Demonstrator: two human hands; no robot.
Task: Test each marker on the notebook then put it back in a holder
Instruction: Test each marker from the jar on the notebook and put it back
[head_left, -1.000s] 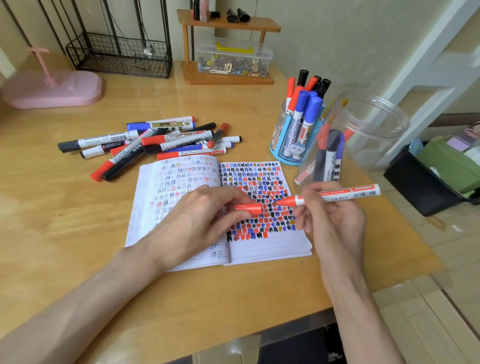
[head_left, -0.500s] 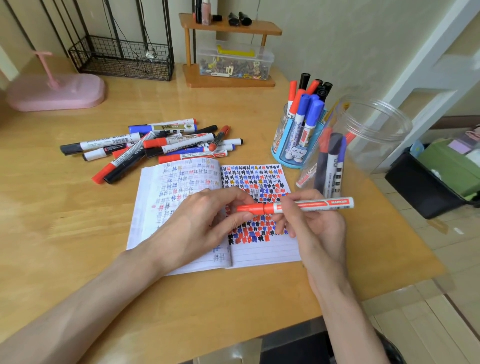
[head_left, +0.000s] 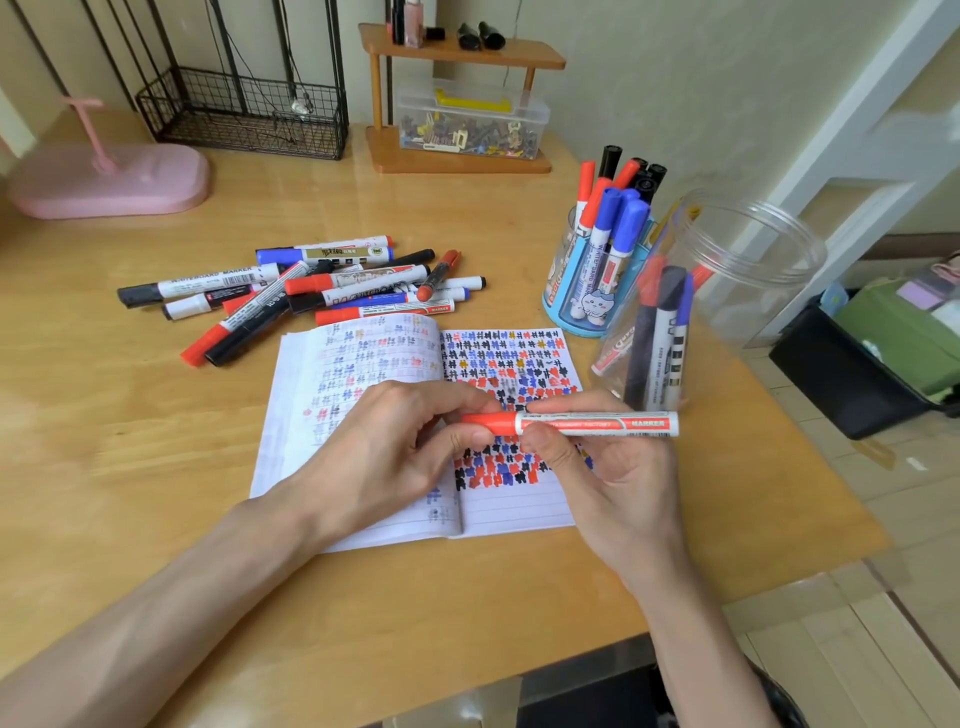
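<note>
Fingers (head_left: 457, 441) of my left hand (head_left: 384, 447) are curled round the red cap (head_left: 491, 423), with the thumb below and the other fingers on top. My right hand (head_left: 613, 478) pinches the white barrel of the red marker (head_left: 597, 423) just beside the cap, between the thumb and the forefinger, and the rest of the barrel points out to the right. The cap sits on the tip end of the marker; if it is pushed fully home, I cannot tell. The marker lies about level, just above the right page of the open notebook (head_left: 363, 364).

The notebook lies flat on the worktop (head_left: 130, 441), and its pages are full of small hash marks in red, blue and black. Behind it, to the left, many loose markers (head_left: 322, 291) lie in a heap. To the right a blue holder (head_left: 571, 306) stands with red, blue and black markers upright in it. Just beside it is a clear plastic jar (head_left: 753, 270) with a few markers leaning inside.

At the back of the worktop are a pink stand (head_left: 114, 179), a black wire basket (head_left: 244, 119) and a small wooden shelf (head_left: 462, 52) with a clear box (head_left: 472, 124) under it.
</note>
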